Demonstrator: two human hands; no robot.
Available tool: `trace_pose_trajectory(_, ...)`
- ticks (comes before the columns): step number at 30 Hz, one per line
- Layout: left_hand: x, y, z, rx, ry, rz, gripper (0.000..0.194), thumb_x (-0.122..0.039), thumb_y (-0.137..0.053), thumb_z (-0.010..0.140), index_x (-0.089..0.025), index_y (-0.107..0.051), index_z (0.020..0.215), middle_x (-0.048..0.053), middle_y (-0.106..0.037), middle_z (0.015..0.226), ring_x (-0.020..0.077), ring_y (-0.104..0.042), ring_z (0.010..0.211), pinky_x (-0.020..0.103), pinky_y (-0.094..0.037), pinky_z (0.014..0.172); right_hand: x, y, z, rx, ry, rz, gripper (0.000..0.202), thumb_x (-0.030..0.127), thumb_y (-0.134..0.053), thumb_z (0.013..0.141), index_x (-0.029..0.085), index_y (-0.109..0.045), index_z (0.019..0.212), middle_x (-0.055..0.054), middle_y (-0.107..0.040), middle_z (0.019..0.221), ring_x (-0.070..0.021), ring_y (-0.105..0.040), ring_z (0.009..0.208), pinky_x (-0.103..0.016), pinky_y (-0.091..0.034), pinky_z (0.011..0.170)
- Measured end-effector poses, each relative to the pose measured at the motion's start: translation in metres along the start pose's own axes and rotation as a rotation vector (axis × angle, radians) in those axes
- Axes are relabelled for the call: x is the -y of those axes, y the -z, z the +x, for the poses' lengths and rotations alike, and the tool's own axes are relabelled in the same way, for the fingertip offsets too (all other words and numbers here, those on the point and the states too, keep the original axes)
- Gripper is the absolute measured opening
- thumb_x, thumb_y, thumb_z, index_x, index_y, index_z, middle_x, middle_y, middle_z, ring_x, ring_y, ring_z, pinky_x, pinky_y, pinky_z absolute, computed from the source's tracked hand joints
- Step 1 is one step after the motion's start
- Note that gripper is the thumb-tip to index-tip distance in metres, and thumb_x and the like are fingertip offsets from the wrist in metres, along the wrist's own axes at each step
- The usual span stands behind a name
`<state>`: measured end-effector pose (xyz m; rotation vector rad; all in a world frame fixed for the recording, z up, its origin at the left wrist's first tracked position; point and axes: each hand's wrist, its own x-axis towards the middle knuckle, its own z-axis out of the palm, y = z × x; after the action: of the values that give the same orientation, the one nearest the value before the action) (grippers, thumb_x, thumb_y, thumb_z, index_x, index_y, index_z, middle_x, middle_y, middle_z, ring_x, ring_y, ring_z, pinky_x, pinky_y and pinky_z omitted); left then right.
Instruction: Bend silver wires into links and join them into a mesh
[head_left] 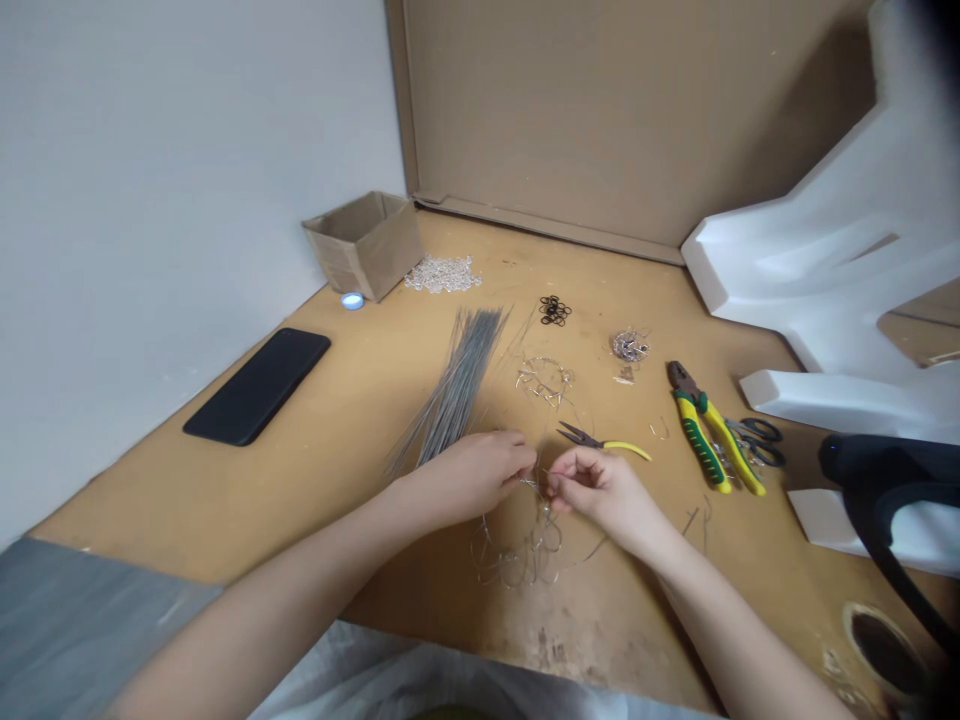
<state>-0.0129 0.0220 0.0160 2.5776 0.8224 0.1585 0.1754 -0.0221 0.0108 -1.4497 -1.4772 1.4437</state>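
Near the front middle of the wooden table (360, 400), my left hand (499, 468) pinches part of a thin wire piece (531, 483). Close on its right, my right hand (589, 482) has thumb and fingers pressed together on the same wire. From between the hands a looped wire chain (517, 565) hangs or lies toward the table's front edge. A bundle of straight grey wires (461, 385) lies just beyond my left hand. Small pliers (592, 440) with yellow handles lie right behind my right hand. Beyond them is a ring of bent wire pieces (545, 381).
A cardboard box (367, 250), clear beads (442, 273) and a black phone (259, 385) are at the left. Black rings (555, 310) and a metal clump (630, 345) lie farther back. Green-yellow pliers (709, 430), scissors (761, 440) and white foam (832, 250) stand right.
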Motion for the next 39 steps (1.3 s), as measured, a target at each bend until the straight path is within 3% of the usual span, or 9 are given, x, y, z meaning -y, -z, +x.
trace_pose_trajectory(24,-0.005,0.001,-0.001,-0.018,-0.009,0.054,0.011,-0.012,-0.042,0.083,-0.016,-0.048,0.075,0.002,-0.053,0.080,0.0139,-0.052,0.073,0.024,-0.037,0.062,0.005,0.004,0.001,0.034,-0.117,0.140,0.016,0.028,-0.062,0.067,0.015,-0.054,0.068,0.001,-0.060,0.061,-0.0104,-0.061,0.053,-0.024,-0.051,0.054)
trace_pose_trajectory(31,-0.006,0.003,-0.003,0.006,-0.008,0.109,0.009,-0.015,-0.043,0.083,-0.017,-0.049,0.078,0.002,-0.053,0.082,0.0148,-0.053,0.073,0.024,-0.037,0.061,0.002,0.005,0.001,0.041,-0.074,0.199,0.023,0.023,-0.063,0.066,0.017,-0.051,0.084,0.003,-0.057,0.066,-0.0084,-0.057,0.052,-0.022,-0.046,0.049)
trace_pose_trajectory(39,-0.010,0.010,-0.004,0.035,0.047,0.080,0.003,-0.016,-0.047,0.079,-0.018,-0.045,0.081,0.000,-0.055,0.080,0.0149,-0.053,0.070,0.024,-0.035,0.057,0.002,0.005,-0.001,0.047,0.050,0.133,0.017,0.023,-0.061,0.069,0.017,-0.054,0.083,0.002,-0.053,0.068,-0.0084,-0.050,0.057,-0.021,-0.042,0.050)
